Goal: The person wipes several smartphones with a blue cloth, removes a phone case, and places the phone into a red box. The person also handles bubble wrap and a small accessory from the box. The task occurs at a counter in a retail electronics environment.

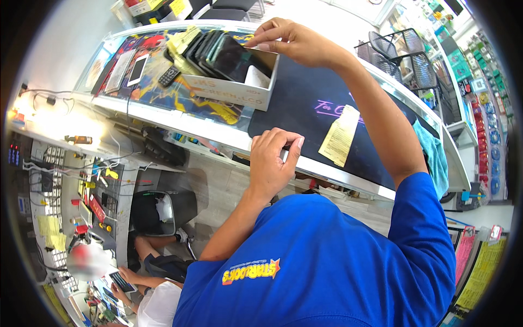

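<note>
A white cardboard box (pixel 226 94) on the counter holds several dark phones or screens (pixel 231 61) standing in a row, with crumpled yellow paper slips (pixel 182 44) at their left end. My right hand (pixel 283 41) reaches over the box's far right corner, fingers stretched towards the dark screens; nothing shows in its grip, and I cannot tell whether the fingertips touch the box. Loosely bent, with the thumb apart, my left hand (pixel 275 161) is at the counter's near edge and holds nothing. A yellow written slip (pixel 340 136) lies on the dark mat (pixel 299 103), right of it.
Left of the box are a white phone (pixel 138 70) and a small keypad phone (pixel 169 76). A teal cloth (pixel 430 158) hangs over the counter's right end. Behind at lower left, another person's hands (pixel 128 280) hold a device near a cluttered bench. A black bin (pixel 158 212) stands on the floor.
</note>
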